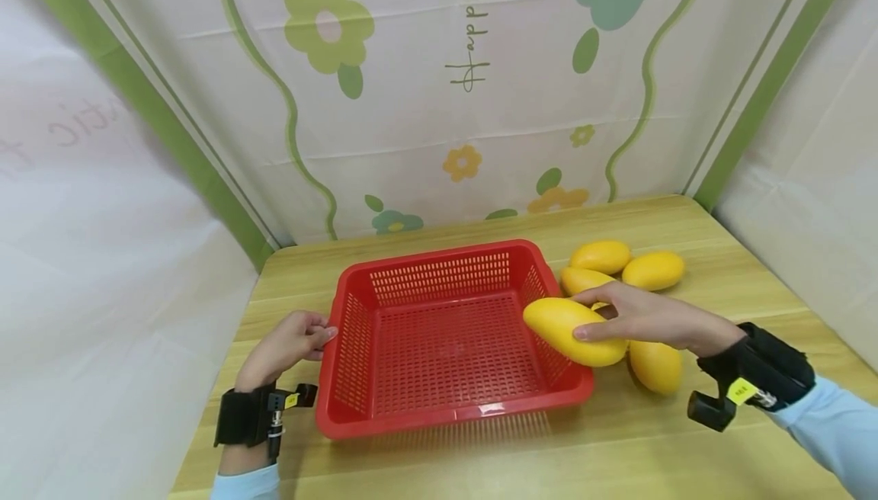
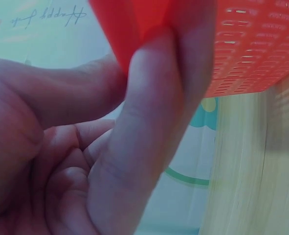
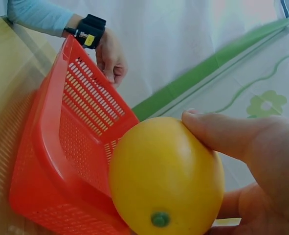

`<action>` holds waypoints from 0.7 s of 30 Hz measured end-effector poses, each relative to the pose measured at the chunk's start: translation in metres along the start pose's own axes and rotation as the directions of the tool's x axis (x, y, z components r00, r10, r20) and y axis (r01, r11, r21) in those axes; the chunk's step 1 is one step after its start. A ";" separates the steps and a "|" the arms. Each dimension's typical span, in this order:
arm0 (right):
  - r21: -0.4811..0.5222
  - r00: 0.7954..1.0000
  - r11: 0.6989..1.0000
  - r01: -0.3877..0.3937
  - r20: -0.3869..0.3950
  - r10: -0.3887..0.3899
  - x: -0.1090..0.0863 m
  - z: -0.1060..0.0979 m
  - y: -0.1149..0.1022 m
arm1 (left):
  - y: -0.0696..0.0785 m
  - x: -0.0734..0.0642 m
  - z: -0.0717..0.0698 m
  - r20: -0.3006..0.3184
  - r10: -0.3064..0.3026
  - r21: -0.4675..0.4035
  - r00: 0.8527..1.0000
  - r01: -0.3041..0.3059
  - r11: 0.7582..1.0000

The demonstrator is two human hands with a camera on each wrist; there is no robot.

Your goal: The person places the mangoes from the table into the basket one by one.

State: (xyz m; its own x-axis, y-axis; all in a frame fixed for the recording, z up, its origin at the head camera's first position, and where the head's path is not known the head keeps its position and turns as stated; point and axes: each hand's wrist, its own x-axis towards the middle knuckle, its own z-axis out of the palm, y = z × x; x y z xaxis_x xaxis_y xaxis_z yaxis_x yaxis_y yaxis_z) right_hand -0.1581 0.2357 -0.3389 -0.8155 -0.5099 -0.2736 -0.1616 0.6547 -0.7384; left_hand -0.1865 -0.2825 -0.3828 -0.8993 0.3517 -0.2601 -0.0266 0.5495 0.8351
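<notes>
A red plastic basket (image 1: pixel 453 415) with slotted walls stands on the table, its inside bare. My left hand (image 1: pixel 286 346) pinches the basket's left rim between thumb and fingers; the left wrist view shows the thumb and a finger on either side of the red rim (image 2: pixel 151 19). In my right hand (image 1: pixel 634 315) is a yellow mango (image 1: pixel 565 328), held over the basket's right rim with the thumb on its near side. Its green stem end (image 3: pixel 160 219) faces the right wrist camera. Several more mangoes (image 1: pixel 654 270) lie on the table right of the basket, partly behind that hand.
The wooden table (image 1: pixel 425 462) meets a white printed cloth (image 1: pixel 411 119) with flowers along its back edge. White cloth sides (image 1: pixel 103 271) rise left and right. Each wrist wears a black strap (image 1: pixel 761 366) with a small camera.
</notes>
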 end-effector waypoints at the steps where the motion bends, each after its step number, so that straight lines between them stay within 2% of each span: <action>1: 0.000 1.000 1.000 0.007 0.003 -0.007 0.001 0.001 -0.001 | 0.000 0.000 0.000 -0.001 -0.001 0.000 1.000 0.001 1.000; 7: 0.008 0.999 1.000 0.030 0.030 -0.030 0.009 0.007 -0.009 | 0.000 0.000 0.000 -0.001 -0.006 -0.012 1.000 0.006 1.000; 11: -0.008 0.995 0.997 0.075 0.060 -0.075 0.016 0.012 -0.015 | 0.001 0.001 0.001 -0.002 0.002 -0.011 1.000 -0.002 1.000; 18: -0.068 0.986 0.987 0.143 0.094 -0.136 0.029 0.019 -0.025 | 0.001 -0.001 0.001 0.000 -0.009 -0.027 1.000 0.009 1.000; 21: -0.102 0.987 0.986 0.134 0.103 -0.124 0.035 0.023 -0.029 | 0.002 -0.001 0.001 -0.006 -0.013 -0.030 1.000 0.013 0.999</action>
State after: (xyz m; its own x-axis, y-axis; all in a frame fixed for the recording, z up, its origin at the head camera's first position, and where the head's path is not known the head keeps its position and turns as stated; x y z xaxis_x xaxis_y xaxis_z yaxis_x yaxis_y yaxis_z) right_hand -0.1691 0.1864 -0.3411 -0.7277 -0.6417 -0.2423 -0.3253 0.6339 -0.7017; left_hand -0.1850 -0.2808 -0.3816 -0.9012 0.3402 -0.2683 -0.0515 0.5307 0.8460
